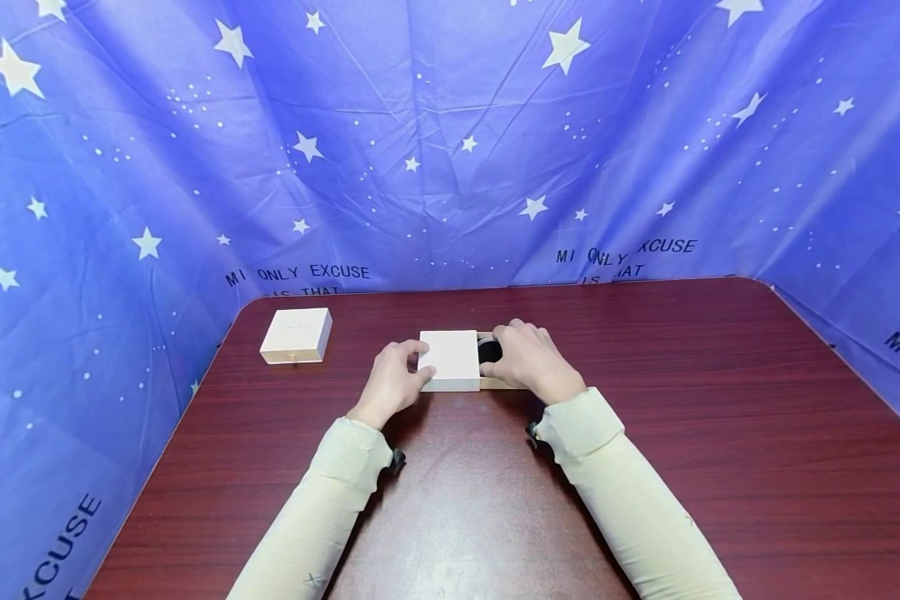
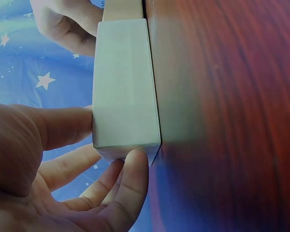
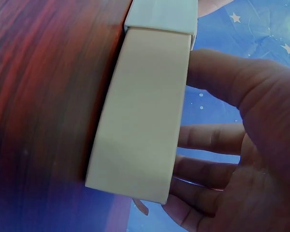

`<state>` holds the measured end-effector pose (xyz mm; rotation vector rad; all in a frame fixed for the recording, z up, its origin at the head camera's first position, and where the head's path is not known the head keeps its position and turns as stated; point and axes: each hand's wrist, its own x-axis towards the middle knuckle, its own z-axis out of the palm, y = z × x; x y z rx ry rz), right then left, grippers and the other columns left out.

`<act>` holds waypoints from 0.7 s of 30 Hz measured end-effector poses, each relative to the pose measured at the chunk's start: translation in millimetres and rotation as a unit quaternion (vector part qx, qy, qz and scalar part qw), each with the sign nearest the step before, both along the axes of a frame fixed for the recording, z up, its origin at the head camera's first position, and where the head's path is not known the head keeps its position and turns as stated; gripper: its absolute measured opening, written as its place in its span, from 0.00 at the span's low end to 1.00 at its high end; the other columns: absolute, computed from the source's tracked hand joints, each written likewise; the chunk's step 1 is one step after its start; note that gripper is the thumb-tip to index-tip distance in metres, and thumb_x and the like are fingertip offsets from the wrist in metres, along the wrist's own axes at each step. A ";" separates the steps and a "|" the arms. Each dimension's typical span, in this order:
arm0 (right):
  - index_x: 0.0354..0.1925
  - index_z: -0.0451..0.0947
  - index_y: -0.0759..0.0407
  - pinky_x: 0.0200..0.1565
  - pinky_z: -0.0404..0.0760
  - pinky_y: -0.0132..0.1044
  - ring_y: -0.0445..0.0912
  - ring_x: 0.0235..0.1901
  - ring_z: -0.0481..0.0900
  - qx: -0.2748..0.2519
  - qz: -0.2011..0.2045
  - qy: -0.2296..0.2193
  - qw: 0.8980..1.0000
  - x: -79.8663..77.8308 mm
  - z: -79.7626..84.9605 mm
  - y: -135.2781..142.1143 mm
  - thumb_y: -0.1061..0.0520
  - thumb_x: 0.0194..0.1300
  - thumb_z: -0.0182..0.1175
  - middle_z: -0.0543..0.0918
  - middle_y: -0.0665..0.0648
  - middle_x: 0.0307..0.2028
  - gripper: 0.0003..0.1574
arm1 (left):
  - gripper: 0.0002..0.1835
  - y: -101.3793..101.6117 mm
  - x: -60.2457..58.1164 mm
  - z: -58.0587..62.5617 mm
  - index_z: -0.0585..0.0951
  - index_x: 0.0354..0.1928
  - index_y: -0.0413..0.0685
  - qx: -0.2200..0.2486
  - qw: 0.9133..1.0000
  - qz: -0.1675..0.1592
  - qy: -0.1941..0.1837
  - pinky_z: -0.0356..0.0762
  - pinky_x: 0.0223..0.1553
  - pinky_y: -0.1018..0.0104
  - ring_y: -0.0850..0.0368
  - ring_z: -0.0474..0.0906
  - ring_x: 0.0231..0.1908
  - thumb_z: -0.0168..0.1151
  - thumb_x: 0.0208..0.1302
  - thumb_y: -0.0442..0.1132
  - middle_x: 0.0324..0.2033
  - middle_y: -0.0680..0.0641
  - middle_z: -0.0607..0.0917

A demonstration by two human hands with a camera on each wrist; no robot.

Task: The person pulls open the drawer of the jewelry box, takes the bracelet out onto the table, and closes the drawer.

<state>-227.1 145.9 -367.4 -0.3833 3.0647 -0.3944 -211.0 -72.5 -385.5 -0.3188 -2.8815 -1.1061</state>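
Note:
A white drawer box point(image 1: 449, 360) lies mid-table with its pale drawer point(image 3: 135, 111) pulled out to the right. My left hand point(image 1: 393, 382) holds the left end of the box's cover, its thumb at the top edge and a finger against the end face point(image 2: 128, 151). Over the drawer, my right hand point(image 1: 536, 360) dips its thumb and fingers inside, curled about a dark round object point(image 1: 489, 350) with a light rim. The hand hides much of that object. A small ribbon tab point(image 3: 141, 207) sticks out from the drawer's far end.
A second white box point(image 1: 297, 335), its drawer closed, stands at the back left of the dark red wooden table point(image 1: 682, 433). A blue star-patterned cloth point(image 1: 420, 125) hangs behind the table and along its sides.

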 end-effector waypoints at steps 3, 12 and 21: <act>0.53 0.77 0.62 0.53 0.68 0.51 0.56 0.47 0.74 0.006 0.001 0.002 1.000 0.2 0.1 0.0 0.39 0.54 0.65 0.77 0.60 0.45 0.36 | 0.20 -0.2 -0.2 -0.4 0.80 0.54 0.43 0.001 1.000 0.000 0.000 0.70 0.47 0.57 0.51 0.73 0.40 0.66 0.59 0.39 0.36 0.45 0.78; 0.48 0.78 0.65 0.50 0.71 0.50 0.56 0.44 0.76 0.017 -0.002 0.014 1.000 -0.2 -1.2 -1.4 0.37 0.54 0.64 0.77 0.60 0.41 0.37 | 0.20 -0.7 1.1 0.3 0.80 0.54 0.43 0.000 1.000 0.001 -0.002 0.70 0.47 0.57 0.51 0.72 0.41 0.66 0.59 0.39 0.35 0.45 0.78; 0.37 0.79 0.62 0.44 0.72 0.49 0.55 0.38 0.75 0.015 -0.007 0.015 1.000 -2.5 -2.7 -0.6 0.37 0.49 0.66 0.76 0.58 0.35 0.30 | 0.20 0.3 0.6 -2.0 0.80 0.54 0.44 0.005 1.000 0.003 0.001 0.71 0.47 0.57 0.51 0.73 0.41 0.67 0.59 0.39 0.36 0.45 0.79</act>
